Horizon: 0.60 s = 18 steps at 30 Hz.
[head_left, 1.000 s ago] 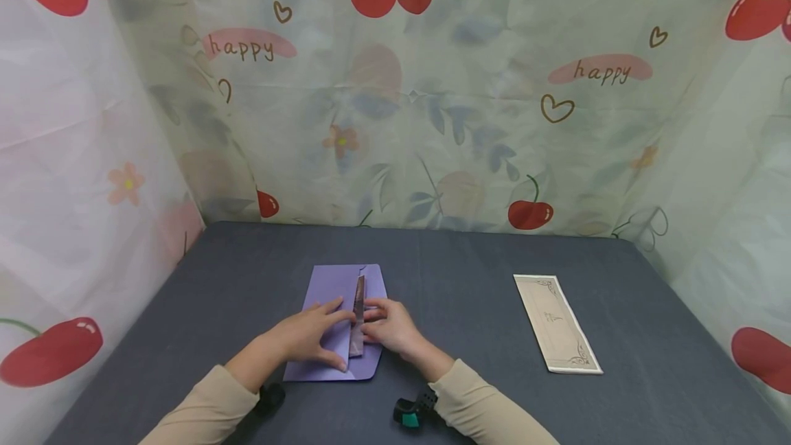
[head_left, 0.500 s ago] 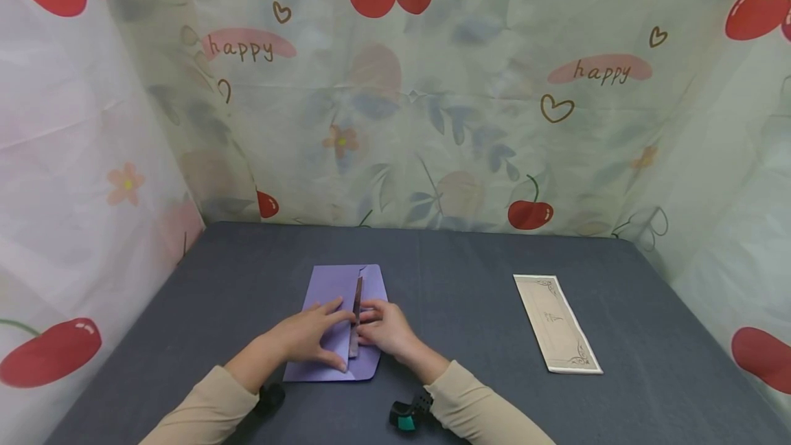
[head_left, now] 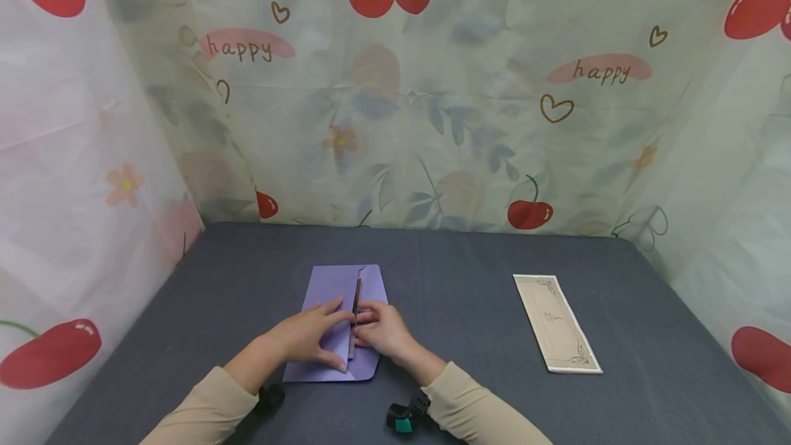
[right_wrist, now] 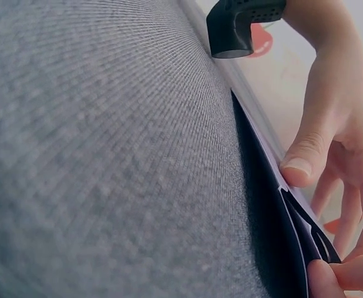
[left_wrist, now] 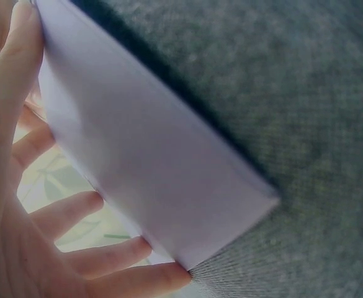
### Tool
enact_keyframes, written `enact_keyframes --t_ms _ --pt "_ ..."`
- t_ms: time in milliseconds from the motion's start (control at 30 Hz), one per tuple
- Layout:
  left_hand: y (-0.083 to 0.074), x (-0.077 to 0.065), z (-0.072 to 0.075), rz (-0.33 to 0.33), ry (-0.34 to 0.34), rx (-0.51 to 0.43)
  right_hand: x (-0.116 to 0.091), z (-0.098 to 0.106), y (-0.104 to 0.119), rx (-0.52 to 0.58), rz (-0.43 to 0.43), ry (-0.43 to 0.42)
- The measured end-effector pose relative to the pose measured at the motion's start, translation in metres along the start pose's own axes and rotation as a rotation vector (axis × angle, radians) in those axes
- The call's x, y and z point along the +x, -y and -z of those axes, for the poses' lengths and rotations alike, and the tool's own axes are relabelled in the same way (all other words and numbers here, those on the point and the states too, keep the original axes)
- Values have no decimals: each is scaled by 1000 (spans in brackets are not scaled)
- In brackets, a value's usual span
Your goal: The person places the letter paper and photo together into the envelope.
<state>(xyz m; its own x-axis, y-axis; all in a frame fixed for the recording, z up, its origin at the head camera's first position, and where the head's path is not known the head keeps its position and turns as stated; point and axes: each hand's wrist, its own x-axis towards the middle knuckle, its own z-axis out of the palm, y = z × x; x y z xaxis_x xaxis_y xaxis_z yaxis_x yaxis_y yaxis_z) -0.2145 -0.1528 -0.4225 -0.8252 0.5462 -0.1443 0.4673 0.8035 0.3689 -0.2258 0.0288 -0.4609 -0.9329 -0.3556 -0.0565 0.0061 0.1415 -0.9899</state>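
Observation:
A purple envelope point(head_left: 327, 283) lies flat on the dark cloth with its slit-like opening toward the right. A thin strip of a dark printed card point(head_left: 357, 288) shows in that opening; the rest is hidden inside. My left hand point(head_left: 303, 332) rests on the envelope with spread fingers, its thumb near the lower edge. In the left wrist view, its fingertips touch along the pale purple envelope point(left_wrist: 138, 155). My right hand point(head_left: 386, 335) pinches the card's outer edge at the opening. The right wrist view shows the fingertips point(right_wrist: 322, 279) at the gap between the envelope's layers.
A long cream paper booklet point(head_left: 556, 325) with corner ornaments lies apart on the right. A black wrist device point(head_left: 404, 417) with a teal part sits by the right sleeve. Cherry-printed curtains point(head_left: 395, 122) stand behind the dark table point(head_left: 457, 273) and on both sides.
My right hand has moved a little left, and the card has slid deeper into the envelope, its visible strip growing narrower. The left hand has stayed in place.

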Motion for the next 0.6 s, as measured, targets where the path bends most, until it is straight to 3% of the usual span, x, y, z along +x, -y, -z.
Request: enact_keyframes --t_ms 600 --pt "1 0 -1 -11 -11 9 -1 7 2 -22 -19 -8"
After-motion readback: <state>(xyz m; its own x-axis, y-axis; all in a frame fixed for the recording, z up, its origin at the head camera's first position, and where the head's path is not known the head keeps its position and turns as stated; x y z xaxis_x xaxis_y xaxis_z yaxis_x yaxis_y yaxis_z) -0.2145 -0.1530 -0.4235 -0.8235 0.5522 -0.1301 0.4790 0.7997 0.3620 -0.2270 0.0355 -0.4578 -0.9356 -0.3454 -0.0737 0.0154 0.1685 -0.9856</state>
